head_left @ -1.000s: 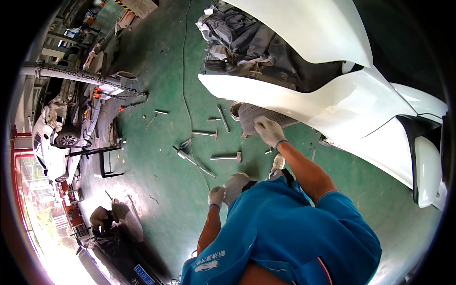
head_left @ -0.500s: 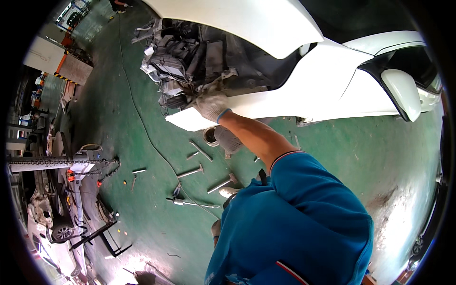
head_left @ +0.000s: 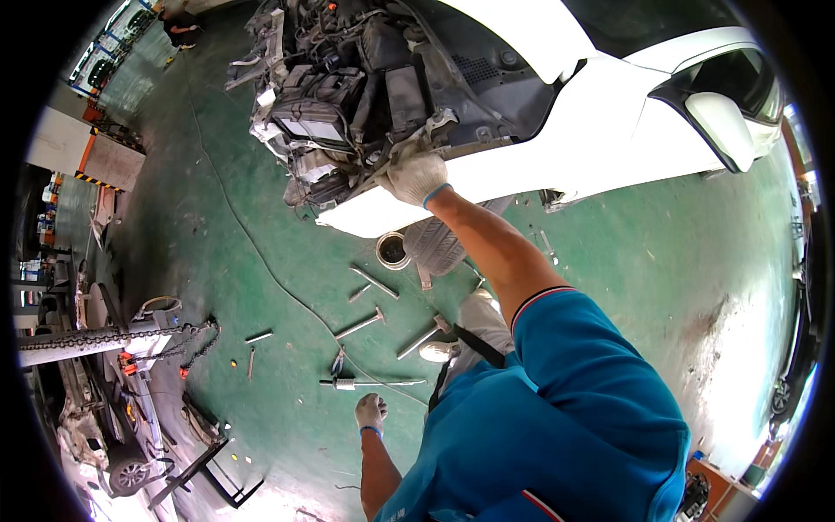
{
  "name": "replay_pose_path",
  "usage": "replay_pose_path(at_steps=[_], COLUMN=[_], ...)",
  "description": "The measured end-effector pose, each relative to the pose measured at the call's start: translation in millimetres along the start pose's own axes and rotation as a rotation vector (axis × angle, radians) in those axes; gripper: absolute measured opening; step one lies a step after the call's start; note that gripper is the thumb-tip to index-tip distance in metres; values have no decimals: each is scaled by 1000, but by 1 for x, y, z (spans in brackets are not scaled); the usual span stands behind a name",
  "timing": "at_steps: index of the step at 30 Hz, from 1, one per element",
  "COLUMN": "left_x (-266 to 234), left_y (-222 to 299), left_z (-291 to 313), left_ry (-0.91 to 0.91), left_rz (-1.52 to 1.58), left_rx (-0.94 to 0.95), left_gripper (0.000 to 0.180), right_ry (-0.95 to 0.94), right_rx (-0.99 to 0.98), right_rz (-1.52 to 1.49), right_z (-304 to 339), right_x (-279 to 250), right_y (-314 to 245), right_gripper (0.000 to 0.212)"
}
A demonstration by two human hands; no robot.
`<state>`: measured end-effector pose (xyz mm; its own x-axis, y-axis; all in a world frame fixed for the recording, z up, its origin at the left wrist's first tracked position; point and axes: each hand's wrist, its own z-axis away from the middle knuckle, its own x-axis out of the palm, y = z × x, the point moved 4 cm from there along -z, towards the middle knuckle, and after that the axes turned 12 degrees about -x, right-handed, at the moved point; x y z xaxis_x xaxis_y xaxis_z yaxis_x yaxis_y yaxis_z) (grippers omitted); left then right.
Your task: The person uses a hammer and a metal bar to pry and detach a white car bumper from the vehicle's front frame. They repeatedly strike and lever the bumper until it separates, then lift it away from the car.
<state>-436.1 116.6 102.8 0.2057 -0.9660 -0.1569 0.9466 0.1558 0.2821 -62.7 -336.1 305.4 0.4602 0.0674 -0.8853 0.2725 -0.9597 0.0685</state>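
Note:
My right hand [head_left: 419, 179], in a pale work glove, is closed on the upper front edge of a white car fender [head_left: 487, 178], beside the exposed engine bay [head_left: 365, 96]. Its fingertips are partly hidden among the dark parts there. My left hand [head_left: 371, 410], also gloved, hangs low over the green floor with its fingers curled in; nothing shows in it. Nearest to it lies a slide-hammer-like metal rod [head_left: 370, 383] with a thick ribbed sleeve. A tyre [head_left: 435, 246] shows below the fender.
Several hammers, one of them a long-handled hammer [head_left: 359, 323], and bars lie on the floor near my feet. A round tin [head_left: 392, 250] stands by the tyre. A cable [head_left: 261, 252] crosses the floor. At left are a chained metal post [head_left: 78, 348] and a black frame [head_left: 204, 474]. Another person [head_left: 180, 30] is far off.
My left hand and forearm have come into view at the lower middle. My right hand stays at the fender's front edge. The view has shifted, showing more of the engine bay.

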Motion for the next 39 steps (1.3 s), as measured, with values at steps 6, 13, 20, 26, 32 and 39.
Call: replay_pose_path(at_steps=[6,13,20,26,32,39], left_x=[14,61,241,359,423,427], left_y=[3,10,266,364,362,364], left_z=[4,7,107,187,170,169], left_ry=[11,-41,130,247,64,27], left_rz=[-119,-229,-941,-967,-1217,-1191], left_rx=[100,-31,862,1504,1624,1609], left_gripper=[16,20,40,37,26,23], right_ry=[-32,-17,159,47,-13,-55], right_rx=[93,37,15,172,197,251], right_rz=[-43,-58,-314,-249,-261,-219], right_z=[1,-2,23,64,51,46], right_x=[5,-9,-43,-73,-61,-61], right_y=[-6,-6,23,78,64,67], right_gripper=[51,48,13,27,25,24])
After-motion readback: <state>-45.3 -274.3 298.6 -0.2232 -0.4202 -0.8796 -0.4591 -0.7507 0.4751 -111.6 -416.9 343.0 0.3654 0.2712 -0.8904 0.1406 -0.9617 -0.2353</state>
